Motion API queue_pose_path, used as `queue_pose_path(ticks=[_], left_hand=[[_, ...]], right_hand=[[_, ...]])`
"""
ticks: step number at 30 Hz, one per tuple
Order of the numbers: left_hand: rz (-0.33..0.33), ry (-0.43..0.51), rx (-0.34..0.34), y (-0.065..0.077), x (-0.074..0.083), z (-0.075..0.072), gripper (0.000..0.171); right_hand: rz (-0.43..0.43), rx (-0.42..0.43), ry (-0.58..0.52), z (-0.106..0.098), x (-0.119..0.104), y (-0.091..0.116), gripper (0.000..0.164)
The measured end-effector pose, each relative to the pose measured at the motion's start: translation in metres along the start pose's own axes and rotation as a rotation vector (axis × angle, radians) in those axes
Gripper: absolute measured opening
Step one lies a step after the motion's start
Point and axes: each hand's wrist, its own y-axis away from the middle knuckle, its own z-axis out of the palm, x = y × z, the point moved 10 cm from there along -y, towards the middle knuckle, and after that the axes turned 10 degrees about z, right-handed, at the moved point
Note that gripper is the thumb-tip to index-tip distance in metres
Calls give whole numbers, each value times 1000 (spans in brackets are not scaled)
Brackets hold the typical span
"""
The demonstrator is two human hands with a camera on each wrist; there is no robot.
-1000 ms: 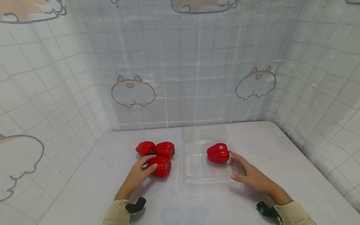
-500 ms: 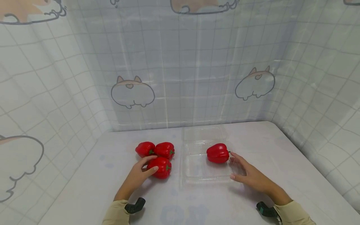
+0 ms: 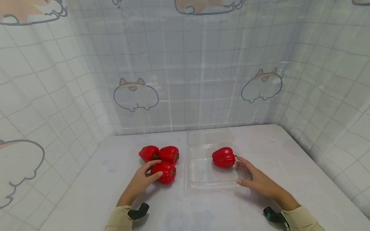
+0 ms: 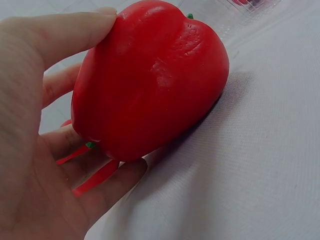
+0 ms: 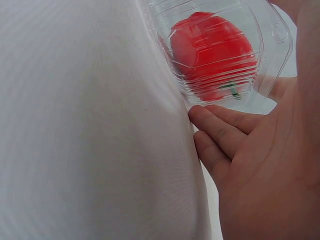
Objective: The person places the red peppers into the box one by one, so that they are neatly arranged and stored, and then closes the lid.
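Observation:
In the head view, my left hand (image 3: 141,179) grips a red bell pepper (image 3: 165,173) that sits low at the table surface. Its thumb lies on the near side in the left wrist view, with fingers round the back and underneath. My right hand (image 3: 258,181) rests against the right side of a clear plastic clamshell container (image 3: 199,171), thumb near the front corner. Its fingers look fairly straight in the right wrist view. Inside the container's right half lies another red bell pepper (image 3: 223,157), green stem towards my right hand.
Two more red bell peppers, a left one (image 3: 148,153) and a right one (image 3: 169,154), lie just behind the gripped pepper. The container's lid (image 3: 210,136) is folded back flat. Patterned curtains (image 3: 185,80) close off the table (image 3: 254,138) at the back and sides.
The gripped pepper has shifted very slightly towards me from its first position. The right hand, the container and the other peppers look still.

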Motion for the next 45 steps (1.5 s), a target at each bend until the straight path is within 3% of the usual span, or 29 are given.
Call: queue_pose_path(ticks=[45], left_hand=[[0, 47, -36, 1, -1, 4, 69]], right_hand=[[8, 0, 8, 2, 0, 1, 87]])
